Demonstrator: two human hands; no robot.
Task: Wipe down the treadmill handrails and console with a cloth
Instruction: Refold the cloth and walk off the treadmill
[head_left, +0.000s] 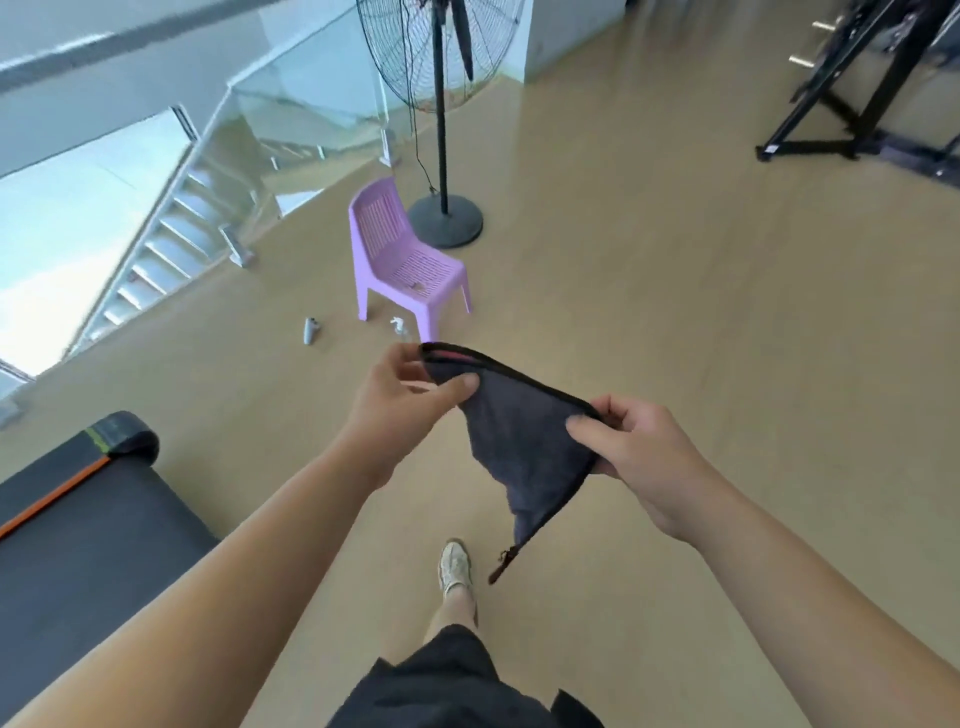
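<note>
left hand (400, 395) and right hand (631, 447) each pinch the dark cloth (519, 441), held taut in mid-air above the floor; recommend folding it flat before approaching the treadmill (78, 519).

Both bare forearms extended forward from the lower frame edge, converging toward centre. Left hand (402, 397) at 11 o'clock of centre, thumb and fingertips pinched on one corner of a dark cloth (519, 441). Right hand (636, 452) at 3 o'clock, fingers curled, thumb pressed on the opposite corner. Hands held apart, level, above the floor.
</note>
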